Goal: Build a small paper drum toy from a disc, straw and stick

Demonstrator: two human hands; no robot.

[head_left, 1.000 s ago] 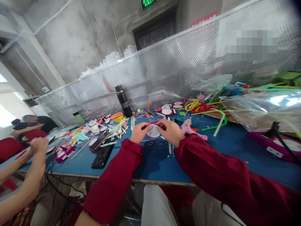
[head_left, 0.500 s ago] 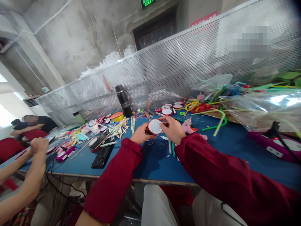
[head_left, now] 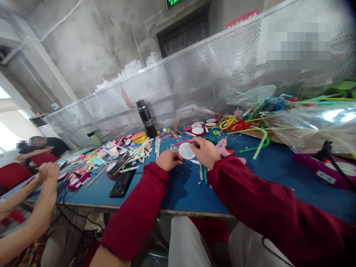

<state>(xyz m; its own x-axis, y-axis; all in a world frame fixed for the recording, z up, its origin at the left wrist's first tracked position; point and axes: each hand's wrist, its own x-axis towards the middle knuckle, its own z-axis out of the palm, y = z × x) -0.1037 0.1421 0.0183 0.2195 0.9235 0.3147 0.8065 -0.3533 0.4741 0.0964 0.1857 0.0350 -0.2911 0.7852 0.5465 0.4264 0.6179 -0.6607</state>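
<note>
A round disc with a white face and a thin red rim is tilted up just above the blue table. My right hand grips its right edge, thumb and fingers pinched together. Left of the disc is my left hand, its fingers curled and thumb drawn in. What those fingers hold, if anything, I cannot make out. Behind the disc lies a pinkish stick. Under my right wrist are a white and a teal pen-like stick. Similar red-rimmed discs rest farther back.
A black flask stands by the perforated metal screen. Paper-wrapped sticks and a black phone lie left. A purple device with a cable and plastic bags are right. Another person's hands are at far left.
My left hand has come off the disc and shifted slightly left, its fingers curling in. The disc, in my right hand, now shows its face more fully.
</note>
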